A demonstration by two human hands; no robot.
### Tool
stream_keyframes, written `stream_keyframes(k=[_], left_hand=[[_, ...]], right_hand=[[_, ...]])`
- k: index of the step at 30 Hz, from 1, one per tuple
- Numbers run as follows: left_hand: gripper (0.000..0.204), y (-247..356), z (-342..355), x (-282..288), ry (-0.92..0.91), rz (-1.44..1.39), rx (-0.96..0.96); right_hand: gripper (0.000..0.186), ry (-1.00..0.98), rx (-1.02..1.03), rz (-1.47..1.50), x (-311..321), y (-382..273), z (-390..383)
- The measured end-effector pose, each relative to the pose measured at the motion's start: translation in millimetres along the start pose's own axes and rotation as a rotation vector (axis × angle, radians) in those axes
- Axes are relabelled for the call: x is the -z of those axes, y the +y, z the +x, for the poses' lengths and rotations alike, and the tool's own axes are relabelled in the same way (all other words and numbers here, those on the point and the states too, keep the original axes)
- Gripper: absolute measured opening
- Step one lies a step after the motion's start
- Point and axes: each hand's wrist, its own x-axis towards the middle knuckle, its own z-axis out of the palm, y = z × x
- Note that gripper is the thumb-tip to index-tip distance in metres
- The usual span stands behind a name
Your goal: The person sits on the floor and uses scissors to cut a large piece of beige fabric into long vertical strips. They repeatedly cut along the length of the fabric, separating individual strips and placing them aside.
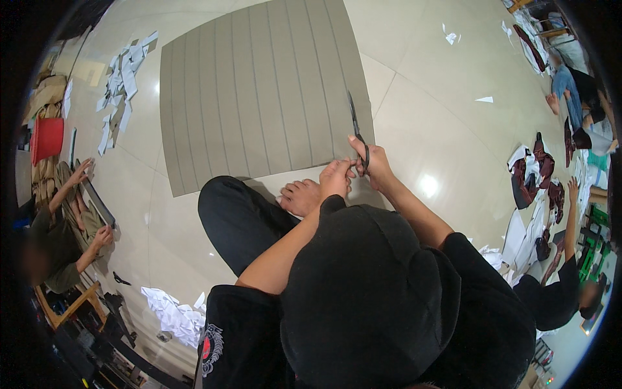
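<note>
A large grey-brown sheet (243,91) with dark parallel lines lies on the floor in front of me. My right hand (374,165) is closed around the dark handles of a pair of scissors (356,122). Their blades point away from me, over the right part of the sheet near its edge. Close beside it, my left hand (336,179) has its fingers pinched together at the sheet's near right corner. Whatever is between those fingertips is too small to make out. My bare foot (300,197) rests just below the sheet's near edge.
White and grey paper strips (122,84) lie far left, and crumpled white paper (173,316) lies near left. A person (58,243) sits at the left with a dark strip. At the right are other people and dark red and white pieces (536,170). Small scraps (451,35) dot the floor.
</note>
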Motion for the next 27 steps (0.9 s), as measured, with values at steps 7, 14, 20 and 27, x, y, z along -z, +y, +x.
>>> stream_keyframes(k=[7, 14, 20, 27], left_hand=[[0.022, 3.6, -0.9, -1.5, 0.004, -0.017, 0.025], [0.021, 4.2, -2.2, -1.5, -0.003, -0.009, 0.012], [0.021, 2.9, -1.7, -1.8, -0.010, -0.028, 0.014], [0.021, 5.7, -4.3, -3.3, -0.002, -0.019, 0.021]], right_hand=[[0.056, -0.005, 0.017, -0.002, 0.5, -0.4, 6.4], [0.054, 0.000, 0.005, 0.011, 0.8, 0.5, 3.6], [0.055, 0.005, 0.016, 0.018, -3.7, -4.8, -0.3], [0.055, 0.021, -0.004, 0.022, -4.1, -2.7, 3.2]])
